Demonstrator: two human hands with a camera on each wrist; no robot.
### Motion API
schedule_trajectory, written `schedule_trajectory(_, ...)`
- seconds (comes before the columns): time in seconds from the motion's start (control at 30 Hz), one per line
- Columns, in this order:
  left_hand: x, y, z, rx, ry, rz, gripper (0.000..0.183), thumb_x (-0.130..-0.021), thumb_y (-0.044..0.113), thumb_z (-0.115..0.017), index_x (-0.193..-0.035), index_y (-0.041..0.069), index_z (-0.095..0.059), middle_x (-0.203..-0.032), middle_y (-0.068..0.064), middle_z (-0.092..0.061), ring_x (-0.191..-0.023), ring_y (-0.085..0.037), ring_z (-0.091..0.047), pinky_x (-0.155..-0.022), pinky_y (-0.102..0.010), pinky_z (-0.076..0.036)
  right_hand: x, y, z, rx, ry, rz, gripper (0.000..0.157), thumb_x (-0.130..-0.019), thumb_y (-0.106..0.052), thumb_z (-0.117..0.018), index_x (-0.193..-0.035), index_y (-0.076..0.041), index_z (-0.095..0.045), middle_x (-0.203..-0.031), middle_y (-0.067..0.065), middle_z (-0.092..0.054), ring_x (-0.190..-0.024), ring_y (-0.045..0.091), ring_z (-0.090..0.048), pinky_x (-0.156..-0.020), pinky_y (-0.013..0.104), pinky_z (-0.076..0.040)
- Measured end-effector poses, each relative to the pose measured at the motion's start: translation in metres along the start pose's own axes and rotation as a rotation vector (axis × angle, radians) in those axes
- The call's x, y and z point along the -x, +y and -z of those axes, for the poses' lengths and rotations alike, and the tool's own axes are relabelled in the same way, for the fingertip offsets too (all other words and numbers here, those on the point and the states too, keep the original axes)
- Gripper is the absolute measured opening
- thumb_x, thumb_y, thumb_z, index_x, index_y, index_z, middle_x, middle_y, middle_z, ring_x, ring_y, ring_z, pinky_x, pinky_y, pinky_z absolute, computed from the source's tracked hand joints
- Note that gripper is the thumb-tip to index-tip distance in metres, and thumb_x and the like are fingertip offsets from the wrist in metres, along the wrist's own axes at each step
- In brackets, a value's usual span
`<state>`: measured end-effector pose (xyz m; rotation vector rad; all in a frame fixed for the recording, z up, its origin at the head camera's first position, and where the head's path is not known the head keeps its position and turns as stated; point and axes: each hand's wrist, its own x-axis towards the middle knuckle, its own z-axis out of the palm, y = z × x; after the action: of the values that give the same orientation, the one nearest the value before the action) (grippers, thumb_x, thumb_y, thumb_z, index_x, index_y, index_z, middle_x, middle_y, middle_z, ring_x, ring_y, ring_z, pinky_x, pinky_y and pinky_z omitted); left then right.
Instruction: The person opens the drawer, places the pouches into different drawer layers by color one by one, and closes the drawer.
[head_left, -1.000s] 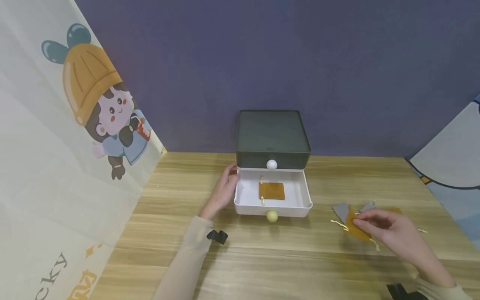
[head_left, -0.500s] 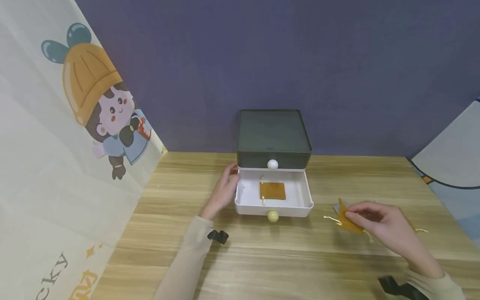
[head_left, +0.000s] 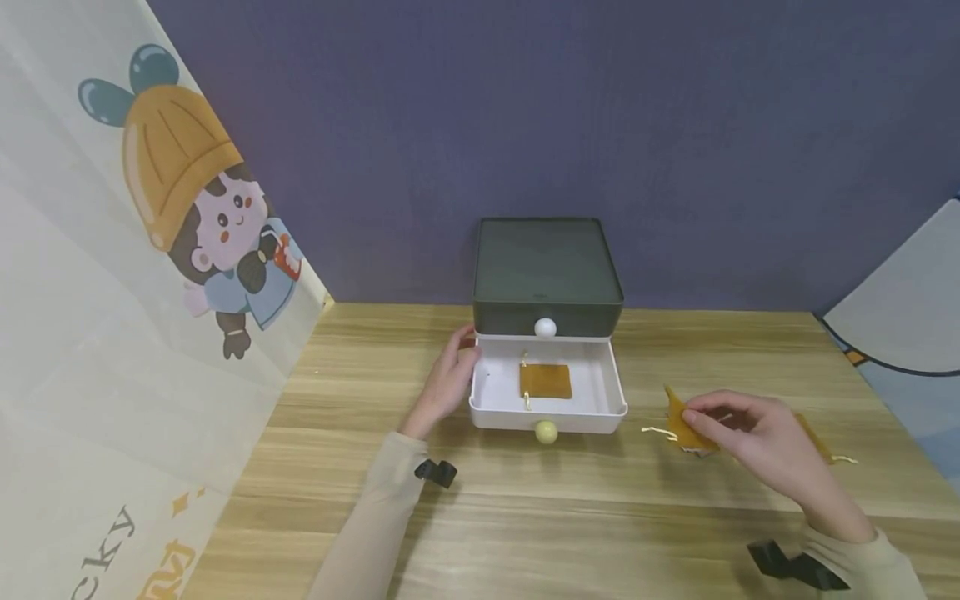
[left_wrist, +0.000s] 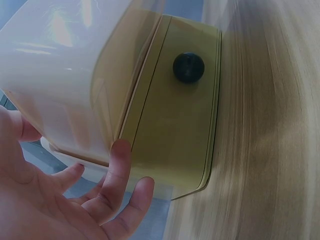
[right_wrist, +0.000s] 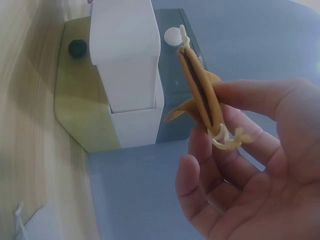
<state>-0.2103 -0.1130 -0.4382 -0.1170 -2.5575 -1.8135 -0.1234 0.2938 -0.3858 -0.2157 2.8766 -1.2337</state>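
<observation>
A small mustard drawstring pouch with pale cords is pinched between the thumb and fingers of my right hand, over the table right of the drawer unit. In the right wrist view, the pouch shows its slit-like mouth. My left hand lies against the left side of the unit, by the pulled-out white drawer. Its fingers are spread and loosely bent in the left wrist view. Inside that drawer a second mustard pouch lies flat.
The stacked drawer unit has a dark green top drawer with a white knob. Its bottom drawer is yellow-green with a dark knob. Another mustard pouch lies partly behind my right hand. A grey pouch is partly visible on the table.
My right hand has lifted the mustard pouch off the others and moved slightly up and left with it. My left hand and the drawer have stayed put.
</observation>
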Motion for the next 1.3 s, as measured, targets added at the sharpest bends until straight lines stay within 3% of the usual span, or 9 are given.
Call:
schedule_trajectory(0.2,0.001,0.001,0.0,0.002,-0.004,0.003,0.06,-0.109,0.032,-0.045,-0.165,0.012,-0.035,-0.154,-0.021,-0.053,-0.121,-0.04,-0.068,-0.101,-0.05,-0.061,-0.005,-0.008,-0.001,0.013,0.006,-0.001,0.027,-0.101,-0.037,-0.075,-0.117,-0.016,-0.079,-0.098,-0.014,-0.078,-0.081,0.004,-0.069,-0.063,0.026,-0.057)
schedule_trajectory(0.5,0.0,0.0,-0.001,-0.005,0.002,0.005,0.059,-0.109,0.031,-0.046,-0.165,0.013,-0.037,-0.153,-0.02,-0.054,-0.118,-0.038,-0.069,-0.1,-0.049,-0.061,-0.009,-0.014,-0.011,-0.008,0.047,0.08,0.016,-0.097,-0.025,-0.08,-0.11,-0.016,-0.081,-0.095,-0.019,-0.078,-0.08,-0.001,-0.069,-0.064,0.021,-0.056)
schedule_trajectory(0.8,0.001,0.002,-0.001,-0.009,0.002,0.009,0.059,-0.109,0.032,-0.045,-0.164,0.014,-0.038,-0.153,-0.02,-0.055,-0.12,-0.038,-0.068,-0.101,-0.05,-0.06,-0.012,-0.023,-0.019,-0.013,0.06,0.077,0.013,-0.095,-0.028,-0.083,-0.104,-0.018,-0.082,-0.095,-0.012,-0.08,-0.082,-0.001,-0.069,-0.068,0.02,-0.056)
schedule_trajectory(1.0,0.001,0.001,-0.001,-0.005,0.001,0.004,0.059,-0.109,0.032,-0.045,-0.165,0.012,-0.037,-0.153,-0.021,-0.054,-0.122,-0.039,-0.067,-0.103,-0.051,-0.06,-0.016,-0.027,-0.024,0.044,0.065,0.066,0.015,-0.095,-0.036,-0.082,-0.104,-0.024,-0.083,-0.098,-0.008,-0.081,-0.083,-0.004,-0.067,-0.067,0.02,-0.054)
schedule_trajectory(1.3,0.001,-0.001,0.0,-0.014,0.005,0.011,0.06,-0.109,0.034,-0.044,-0.166,0.014,-0.035,-0.155,-0.02,-0.053,-0.122,-0.039,-0.067,-0.103,-0.051,-0.06,-0.019,-0.037,-0.031,0.001,0.085,0.103,0.014,-0.096,-0.03,-0.081,-0.107,-0.021,-0.083,-0.099,-0.002,-0.082,-0.079,-0.002,-0.067,-0.061,0.023,-0.054)
